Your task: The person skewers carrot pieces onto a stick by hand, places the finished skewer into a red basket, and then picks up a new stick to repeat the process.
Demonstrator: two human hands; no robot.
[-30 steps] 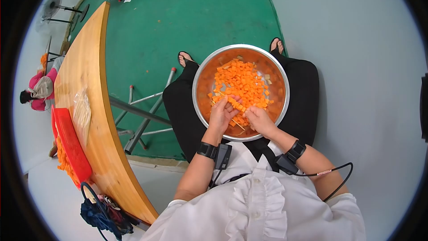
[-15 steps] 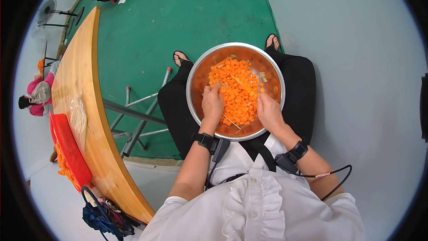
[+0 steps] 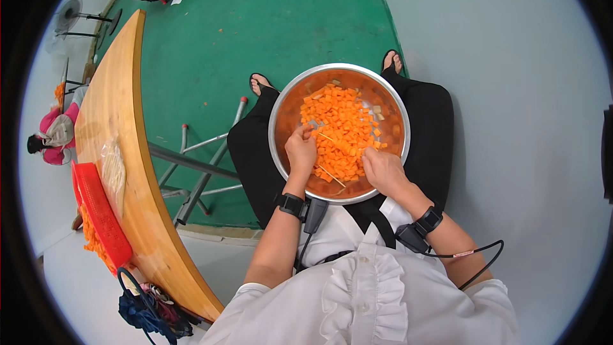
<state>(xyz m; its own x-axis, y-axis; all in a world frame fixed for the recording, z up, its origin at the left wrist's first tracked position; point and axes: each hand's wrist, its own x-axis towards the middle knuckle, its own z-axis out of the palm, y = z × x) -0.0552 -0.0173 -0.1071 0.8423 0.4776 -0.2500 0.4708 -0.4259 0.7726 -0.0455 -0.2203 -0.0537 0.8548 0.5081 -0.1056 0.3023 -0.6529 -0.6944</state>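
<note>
A round metal bowl (image 3: pixel 403 99) rests on the lap, holding many orange cubes (image 3: pixel 340 105) that look like diced carrot. Over its left side, my left hand (image 3: pixel 301 151) pinches one end of a thin wooden stick (image 3: pixel 327 137). My right hand (image 3: pixel 383 169) is closed over the right side of the cubes, its fingertips on something too small to make out. A second thin stick (image 3: pixel 331 176) lies on the cubes near the bowl's front. A few pale cubes (image 3: pixel 377 112) sit at the right inside.
The wooden table (image 3: pixel 150 230) at left bears a bag of sticks (image 3: pixel 113 172) and a red basket (image 3: pixel 102 211). Metal table legs (image 3: pixel 203 185) stand left of the lap. A person in pink (image 3: pixel 54 133) is at far left. A blue bag (image 3: pixel 143 310) hangs below.
The stick in the upper part of the bowl has shifted down and left to my left fingers. My right hand has moved slightly left and down.
</note>
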